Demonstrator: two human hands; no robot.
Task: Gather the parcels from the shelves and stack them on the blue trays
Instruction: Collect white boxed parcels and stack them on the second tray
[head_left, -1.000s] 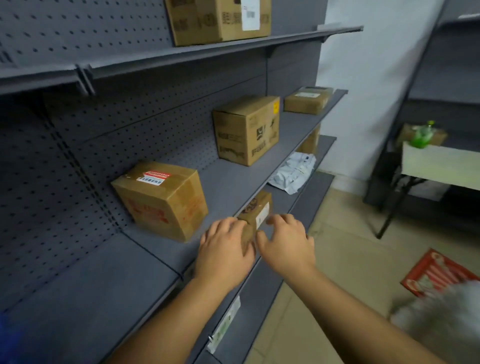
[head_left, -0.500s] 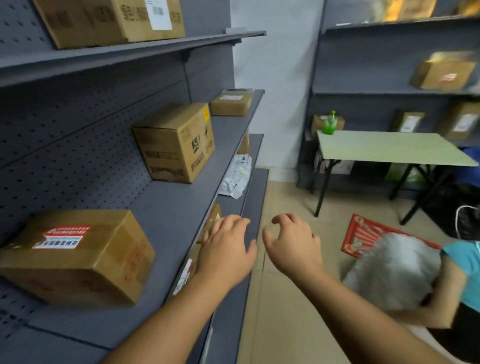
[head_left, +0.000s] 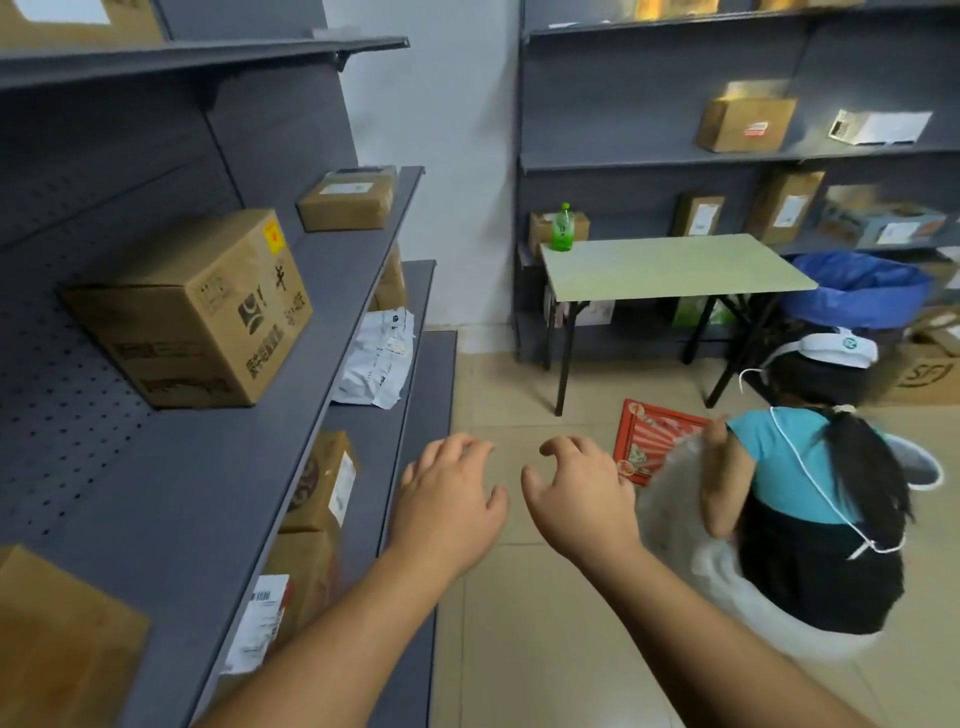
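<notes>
Both hands have come away from the small box they reached for a second ago, and the view has swung to the right, so the far shelves and another person now show. The left hand (head_left: 447, 499) and the right hand (head_left: 576, 493) hang side by side in the air, just past the front edge of the grey shelf (head_left: 218, 493). Their fingers are loosely curled and hold nothing.

The parcels are on the shelves. A big brown box (head_left: 192, 312) sits in the middle of the grey shelf, and a small flat box (head_left: 347, 200) sits at its far end. One shelf down, a white bag parcel (head_left: 378, 358) lies near the front edge, and a small box with a white label (head_left: 324, 483) stands closer to the hands.

Across the room, a green bottle (head_left: 562, 227) stands on the back left corner of the worktop (head_left: 675, 267). More brown boxes sit on the far shelves (head_left: 623, 156) behind it. A person in a teal shirt (head_left: 795, 467) crouches on the floor by a red flat box (head_left: 652, 441). I cannot see any blue trays.
</notes>
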